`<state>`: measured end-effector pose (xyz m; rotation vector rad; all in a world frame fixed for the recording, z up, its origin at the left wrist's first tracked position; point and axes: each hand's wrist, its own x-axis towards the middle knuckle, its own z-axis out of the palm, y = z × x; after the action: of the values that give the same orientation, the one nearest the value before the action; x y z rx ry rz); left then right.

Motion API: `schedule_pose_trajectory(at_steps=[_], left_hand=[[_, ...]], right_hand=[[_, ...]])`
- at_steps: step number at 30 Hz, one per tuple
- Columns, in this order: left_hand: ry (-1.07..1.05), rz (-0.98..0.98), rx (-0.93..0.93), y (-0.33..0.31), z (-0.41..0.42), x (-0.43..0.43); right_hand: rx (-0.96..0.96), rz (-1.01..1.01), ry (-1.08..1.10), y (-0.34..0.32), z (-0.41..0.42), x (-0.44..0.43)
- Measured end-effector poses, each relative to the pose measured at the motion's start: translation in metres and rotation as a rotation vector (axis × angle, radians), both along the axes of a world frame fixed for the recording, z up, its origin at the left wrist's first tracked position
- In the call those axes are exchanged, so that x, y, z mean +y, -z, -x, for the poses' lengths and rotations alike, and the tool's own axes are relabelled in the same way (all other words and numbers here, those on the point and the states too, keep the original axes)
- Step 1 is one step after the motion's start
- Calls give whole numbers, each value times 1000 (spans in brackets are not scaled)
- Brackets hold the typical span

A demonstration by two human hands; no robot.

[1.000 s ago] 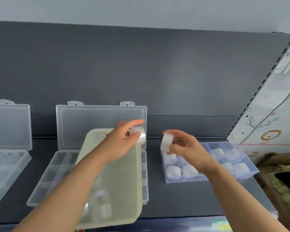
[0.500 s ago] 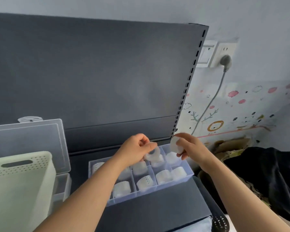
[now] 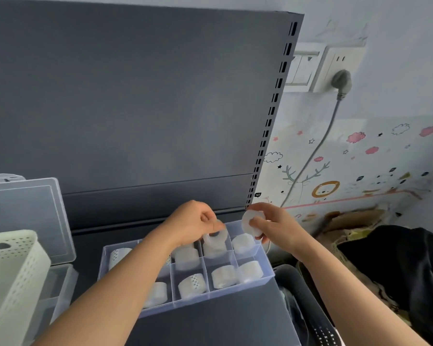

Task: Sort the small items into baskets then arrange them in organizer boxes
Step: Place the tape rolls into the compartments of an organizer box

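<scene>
Here the left hand (image 3: pixel 193 223) pinches a tape roll (image 3: pixel 216 238) in curled fingers, directly above a far-row compartment of the clear organizer box (image 3: pixel 210 299); whether it touches the roll beneath is unclear. Just right of that grip, the right hand (image 3: pixel 276 228) clasps a second roll (image 3: pixel 251 221), tilted on edge, over the box's far right corner. A pale green basket (image 3: pixel 18 270) stands well left of both grips.

The left forearm (image 3: pixel 125 278) hides part of the organizer box (image 3: pixel 198 302); the green basket (image 3: pixel 13 275) is cut by the left edge.
</scene>
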<state>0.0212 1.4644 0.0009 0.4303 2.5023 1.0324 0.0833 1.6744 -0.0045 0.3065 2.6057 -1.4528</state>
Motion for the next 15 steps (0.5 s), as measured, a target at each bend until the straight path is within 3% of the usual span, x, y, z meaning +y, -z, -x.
schedule_pose_trajectory(at_steps=[2, 5, 11, 15], left_hand=[[-25, -69, 30, -2, -1, -2], [-30, -209, -144, -3, -8, -2], [-22, -89, -184, 7, -6, -2], [-68, -88, -61, 9, -1, 1]], right_hand=[[5, 9, 7, 2, 0, 2], [20, 20, 10, 1, 0, 2], [26, 9, -2, 1, -3, 1], [21, -2, -18, 3, -5, 1]])
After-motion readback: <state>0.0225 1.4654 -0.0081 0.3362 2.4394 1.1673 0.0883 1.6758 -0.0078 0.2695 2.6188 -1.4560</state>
